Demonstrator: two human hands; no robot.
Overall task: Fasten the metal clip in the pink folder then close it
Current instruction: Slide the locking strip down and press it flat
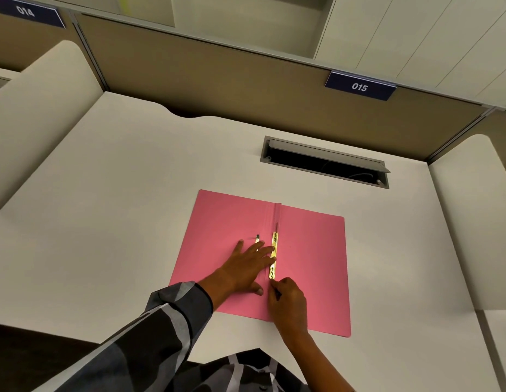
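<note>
The pink folder (pixel 311 250) lies spread flat on the white desk. A gold metal clip bar (pixel 274 254) runs along its spine, with a thin metal prong sticking out above it. A small loose metal piece (pixel 257 237) lies on the left flap. My left hand (pixel 247 267) rests flat on the left flap, fingers spread, fingertips pressing on the clip bar. My right hand (pixel 288 302) is curled just below the bar's near end, fingertips pinching at that end; what it grips is hidden.
The white desk (pixel 127 222) has a cable slot (pixel 325 162) with a raised lid behind the folder. Cream side dividers (pixel 469 222) stand left and right, a tan partition with a "015" tag (pixel 359 86) at the back.
</note>
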